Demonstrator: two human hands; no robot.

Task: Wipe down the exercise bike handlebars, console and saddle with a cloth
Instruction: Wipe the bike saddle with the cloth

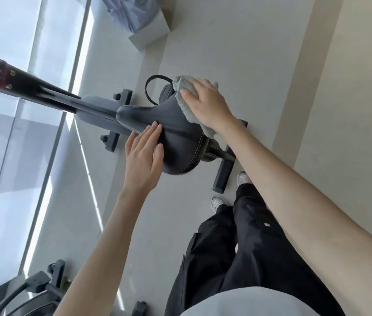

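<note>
The black bike saddle [175, 137] sits in the middle of the head view, its narrow nose pointing left toward the dark frame bar [32, 87]. A pale green cloth [187, 106] lies over the saddle's far right side. My right hand [205, 103] presses flat on the cloth, fingers straight. My left hand [144, 156] rests flat on the saddle's near left edge with straight fingers, holding nothing. Handlebars and console are out of view.
The bike's grey base and feet [112, 137] stand on the pale floor below the saddle. A window wall [9, 156] runs along the left. A second machine [39, 290] sits at bottom left, a white box with fabric [139, 19] at top. My legs and shoes [237, 201] stand right of the bike.
</note>
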